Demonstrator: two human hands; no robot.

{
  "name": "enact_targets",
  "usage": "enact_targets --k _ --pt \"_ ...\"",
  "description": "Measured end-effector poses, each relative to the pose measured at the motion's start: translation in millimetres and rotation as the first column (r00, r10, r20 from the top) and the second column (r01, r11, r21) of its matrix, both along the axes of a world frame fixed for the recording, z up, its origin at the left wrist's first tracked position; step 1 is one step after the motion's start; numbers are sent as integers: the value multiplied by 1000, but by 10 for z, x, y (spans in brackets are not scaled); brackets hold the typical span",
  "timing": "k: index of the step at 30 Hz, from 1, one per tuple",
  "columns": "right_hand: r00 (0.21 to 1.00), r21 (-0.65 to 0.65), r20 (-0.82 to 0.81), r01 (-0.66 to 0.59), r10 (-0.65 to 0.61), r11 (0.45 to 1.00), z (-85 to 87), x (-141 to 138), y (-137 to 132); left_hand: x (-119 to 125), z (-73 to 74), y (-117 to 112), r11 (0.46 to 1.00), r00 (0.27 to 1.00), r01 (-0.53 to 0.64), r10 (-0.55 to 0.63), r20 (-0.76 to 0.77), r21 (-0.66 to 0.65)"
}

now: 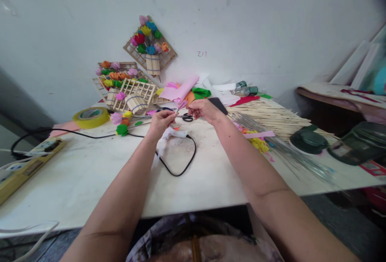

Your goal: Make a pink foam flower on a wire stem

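Note:
Over the middle of the table, my left hand (163,122) pinches the thin stem of a small pink paper flower (181,103). Just to its right is my right hand (205,110), fingers drawn together close to the flower; whatever they may hold is too small to make out. Below both hands lies a white glue gun (177,133) with a black cord. Black-handled scissors (187,117) rest under the right hand. To the left sit finished paper flowers, among them a green one (122,129) and a pale pink one (116,118).
Bamboo lattice panels (140,91) with paper flowers lean at the back left. Yellow tape (91,117) and a power strip (33,163) are on the left. Bamboo sticks (268,115), metal wires (289,153) and a green jar (358,143) fill the right. Coloured paper (181,89) lies behind.

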State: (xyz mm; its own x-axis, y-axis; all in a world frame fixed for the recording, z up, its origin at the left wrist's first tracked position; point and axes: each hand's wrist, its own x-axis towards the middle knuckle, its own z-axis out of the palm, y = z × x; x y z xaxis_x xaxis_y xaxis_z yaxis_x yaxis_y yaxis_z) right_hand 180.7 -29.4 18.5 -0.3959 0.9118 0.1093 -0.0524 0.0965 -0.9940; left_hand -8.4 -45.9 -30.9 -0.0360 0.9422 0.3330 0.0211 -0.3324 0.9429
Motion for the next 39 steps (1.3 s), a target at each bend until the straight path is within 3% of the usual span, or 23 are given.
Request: enact_targets --k 24,39 --pt "997 -68 -71 -3 -2 998 -67 -27 44 0 -14 28 999 997 -48 49 -61 26" --pt "992 -117 -28 118 -122 986 -87 -57 78 45 21 -16 994 992 -78 86 -97 80"
